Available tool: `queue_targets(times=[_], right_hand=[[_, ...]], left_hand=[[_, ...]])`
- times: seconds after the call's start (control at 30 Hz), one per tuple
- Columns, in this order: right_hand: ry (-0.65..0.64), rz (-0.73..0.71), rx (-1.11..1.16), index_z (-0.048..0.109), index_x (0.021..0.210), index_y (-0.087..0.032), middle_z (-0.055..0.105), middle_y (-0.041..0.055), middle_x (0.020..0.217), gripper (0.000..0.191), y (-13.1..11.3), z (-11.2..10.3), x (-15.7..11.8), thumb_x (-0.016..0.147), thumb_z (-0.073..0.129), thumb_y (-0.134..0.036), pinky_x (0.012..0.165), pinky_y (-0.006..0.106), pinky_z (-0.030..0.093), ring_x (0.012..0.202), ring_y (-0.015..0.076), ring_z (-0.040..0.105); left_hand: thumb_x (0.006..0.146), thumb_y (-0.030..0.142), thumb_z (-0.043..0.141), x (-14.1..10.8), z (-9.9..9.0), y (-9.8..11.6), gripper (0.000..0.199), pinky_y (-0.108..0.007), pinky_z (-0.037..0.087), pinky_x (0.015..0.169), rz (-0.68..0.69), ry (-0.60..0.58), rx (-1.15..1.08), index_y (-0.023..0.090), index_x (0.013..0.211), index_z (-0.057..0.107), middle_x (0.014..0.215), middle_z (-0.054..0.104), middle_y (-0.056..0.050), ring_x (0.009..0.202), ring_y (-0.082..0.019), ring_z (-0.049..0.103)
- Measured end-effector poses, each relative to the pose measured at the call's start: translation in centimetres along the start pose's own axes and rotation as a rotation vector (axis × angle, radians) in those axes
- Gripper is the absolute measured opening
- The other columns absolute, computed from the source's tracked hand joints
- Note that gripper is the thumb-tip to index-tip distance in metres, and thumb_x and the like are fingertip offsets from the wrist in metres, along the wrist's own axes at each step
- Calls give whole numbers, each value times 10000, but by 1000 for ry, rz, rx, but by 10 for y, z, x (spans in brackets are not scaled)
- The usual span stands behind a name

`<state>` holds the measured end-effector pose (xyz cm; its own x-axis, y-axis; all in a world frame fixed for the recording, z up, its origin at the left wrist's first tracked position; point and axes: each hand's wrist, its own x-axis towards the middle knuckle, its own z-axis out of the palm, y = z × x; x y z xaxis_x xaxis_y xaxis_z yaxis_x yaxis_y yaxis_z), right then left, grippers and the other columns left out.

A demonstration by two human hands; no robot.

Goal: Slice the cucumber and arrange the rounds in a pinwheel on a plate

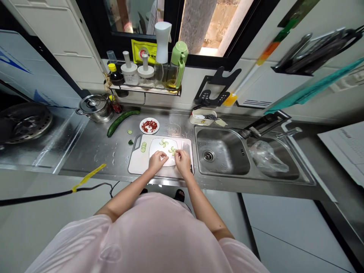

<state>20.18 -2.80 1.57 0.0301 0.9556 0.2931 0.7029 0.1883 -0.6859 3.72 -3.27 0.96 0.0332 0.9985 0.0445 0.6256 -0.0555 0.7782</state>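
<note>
A white plate [156,143] rests on a cutting board [135,163] on the steel counter. Pale green cucumber pieces [163,143] form a pinwheel on its upper part, and more pieces [172,150] lie at its right side. My left hand [157,161] is over the plate's lower left, fingers pinched together; anything between them is too small to make out. My right hand [182,162] is at the plate's right edge, its closed fingertips beside the right-hand pieces; what they hold is unclear. A short row of cucumber slices [143,147] lies on the board's left part.
A whole cucumber [123,122], a small plate of red pieces [149,126] and a lidded pot [96,107] stand behind and to the left. The sink [223,151] is right of the board. Above hangs a condiment shelf [145,89].
</note>
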Motion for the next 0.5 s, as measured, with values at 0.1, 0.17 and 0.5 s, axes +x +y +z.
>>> queue_targets(times=[0.1, 0.17, 0.5], right_hand=[[-4, -10, 12, 624, 884, -189, 589, 43, 787, 195, -3, -3, -7, 873, 445, -266, 727, 288, 391, 778, 180, 521], [-10, -7, 14, 624, 887, -190, 591, 44, 790, 196, -5, -5, -13, 874, 442, -263, 722, 289, 391, 773, 179, 519], [-56, 18, 12, 621, 882, -187, 590, 48, 795, 200, -9, -8, -35, 884, 439, -271, 710, 285, 390, 767, 177, 512]], left_hand=[[765, 343, 615, -14, -7, -9, 143, -235, 393, 650, -20, 8, -31, 208, 791, 652, 801, 608, -6, 664, -114, 518], [771, 348, 602, -25, -10, -17, 155, -233, 390, 647, -43, 10, -47, 203, 796, 652, 800, 614, -7, 645, -108, 508], [759, 405, 589, -47, -29, -53, 207, -225, 394, 623, -186, 69, -60, 211, 800, 649, 761, 636, 3, 621, -114, 514]])
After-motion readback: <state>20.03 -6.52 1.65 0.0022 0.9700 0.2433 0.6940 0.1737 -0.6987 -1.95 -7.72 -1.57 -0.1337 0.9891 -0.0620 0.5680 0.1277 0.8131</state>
